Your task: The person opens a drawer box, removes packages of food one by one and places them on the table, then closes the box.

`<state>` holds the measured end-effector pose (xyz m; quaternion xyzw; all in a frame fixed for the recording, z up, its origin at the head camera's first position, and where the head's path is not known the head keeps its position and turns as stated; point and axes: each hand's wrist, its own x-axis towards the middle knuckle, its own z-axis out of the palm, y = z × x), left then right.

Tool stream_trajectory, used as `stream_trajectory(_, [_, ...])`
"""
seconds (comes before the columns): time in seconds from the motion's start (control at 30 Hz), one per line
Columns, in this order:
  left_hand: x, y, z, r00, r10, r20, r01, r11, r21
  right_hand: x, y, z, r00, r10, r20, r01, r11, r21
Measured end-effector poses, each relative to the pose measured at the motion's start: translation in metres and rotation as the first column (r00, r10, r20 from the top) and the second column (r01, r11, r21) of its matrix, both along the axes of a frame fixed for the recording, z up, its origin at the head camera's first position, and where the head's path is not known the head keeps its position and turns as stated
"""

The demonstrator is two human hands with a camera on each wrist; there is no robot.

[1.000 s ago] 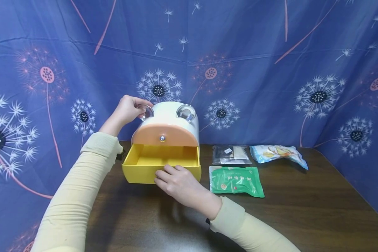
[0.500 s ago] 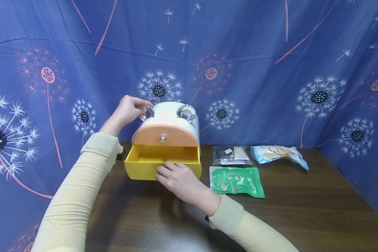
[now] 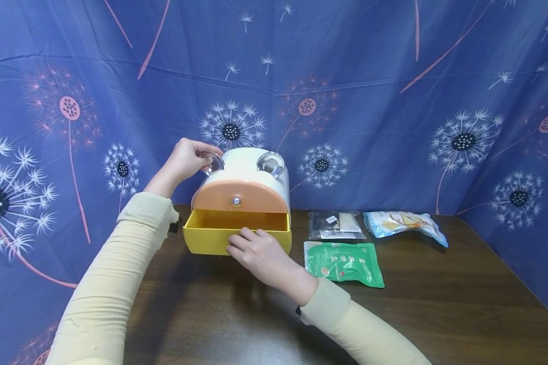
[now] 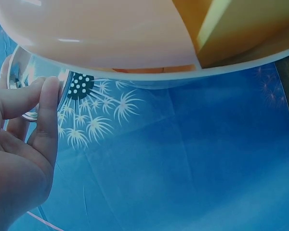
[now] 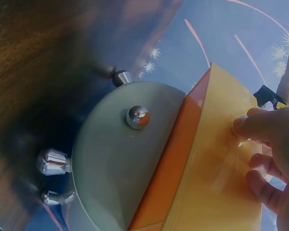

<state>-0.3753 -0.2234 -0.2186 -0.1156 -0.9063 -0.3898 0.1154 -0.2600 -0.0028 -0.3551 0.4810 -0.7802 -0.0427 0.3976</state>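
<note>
A rounded white cabinet (image 3: 243,161) with chrome ring-shaped ears stands at the back of the table. Its upper front is a peach panel (image 3: 219,195) with a round knob. Below that, a yellow drawer (image 3: 205,242) sticks partly out, and no contents show in it. My left hand (image 3: 185,159) pinches the left chrome ear (image 3: 215,163) between thumb and fingers. My right hand (image 3: 265,256) is at the drawer front with bent fingers. The right wrist view shows the fingers (image 5: 260,126) around a small glinting knob, mostly hidden, and a lower green panel (image 5: 120,154).
Right of the cabinet lie a green packet (image 3: 342,262), a clear bag with dark and pale contents (image 3: 333,225) and a blue-and-white packet (image 3: 402,223). A blue dandelion-print cloth (image 3: 370,61) hangs behind the wooden table (image 3: 438,304).
The yellow drawer has slid inward, toward the cabinet, with my right hand moving along with it. The left hand stays on the chrome ear.
</note>
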Motion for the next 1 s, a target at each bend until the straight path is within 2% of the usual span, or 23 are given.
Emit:
stream_trajectory(0.8, [0.002,0.000,0.000,1.000,0.004,0.004,-0.004,1.000,-0.003,-0.029,-0.004,-0.003,1.000,0.013,-0.028,-0.015,0.998,-0.061])
stream_trajectory(1.0, [0.004,0.000,0.000,1.000,0.002,-0.002,-0.002,1.000,0.002,-0.032,-0.005,-0.003,1.000,0.018,0.007,-0.017,0.997,-0.074])
